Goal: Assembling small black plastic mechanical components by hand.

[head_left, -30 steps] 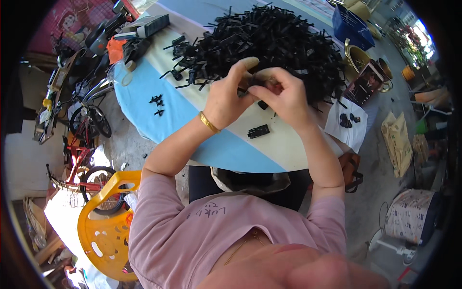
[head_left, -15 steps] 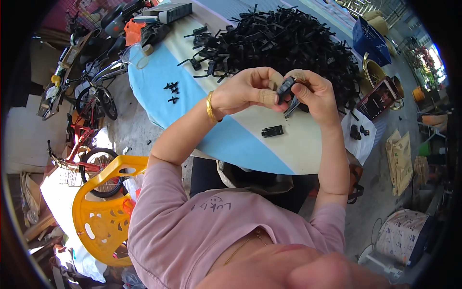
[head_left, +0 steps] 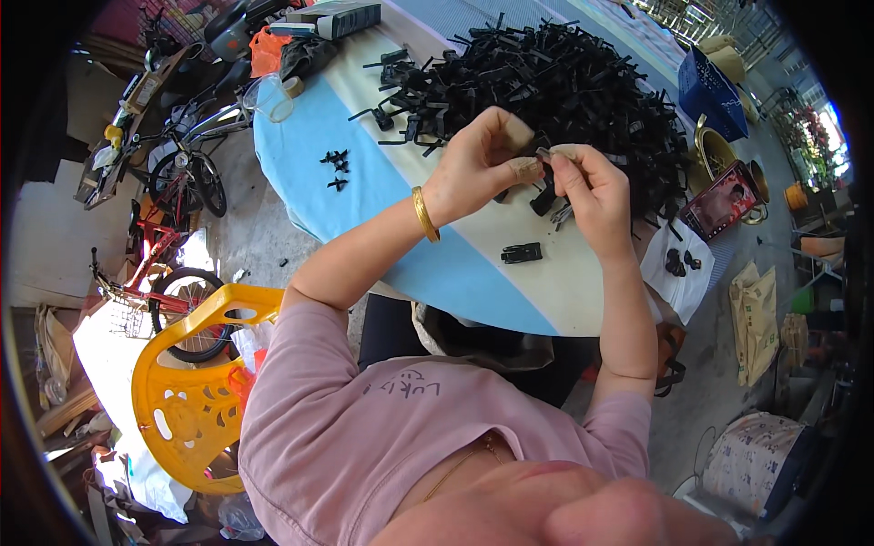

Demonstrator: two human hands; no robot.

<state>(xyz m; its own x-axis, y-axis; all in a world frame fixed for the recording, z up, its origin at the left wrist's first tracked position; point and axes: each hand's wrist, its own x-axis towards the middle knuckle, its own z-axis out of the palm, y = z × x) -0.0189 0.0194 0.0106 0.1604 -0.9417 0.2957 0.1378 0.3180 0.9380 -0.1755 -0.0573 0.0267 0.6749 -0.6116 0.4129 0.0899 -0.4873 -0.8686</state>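
My left hand and my right hand meet above the near side of the round table's striped cloth. Tan tape wraps some left fingers. The right thumb and forefinger pinch something small that I cannot make out, and the left thumb tip touches it. The left fingers are curled, and what they may hold is hidden. Just below the fingertips shows a black plastic part, beside slim metallic pieces. A black clip-like part lies nearer to me. Behind my hands rises a large heap of black plastic parts.
Several tiny black pieces lie on the blue stripe at left. At right are a phone-like screen, white paper with black bits, a brass-coloured pot and a blue basket. A yellow chair stands at my left.
The black part gripped between both hands before is no longer up at the fingertips; one shows lower, beneath them. My left fingers have lifted and curled, and the right hand pinches closer.
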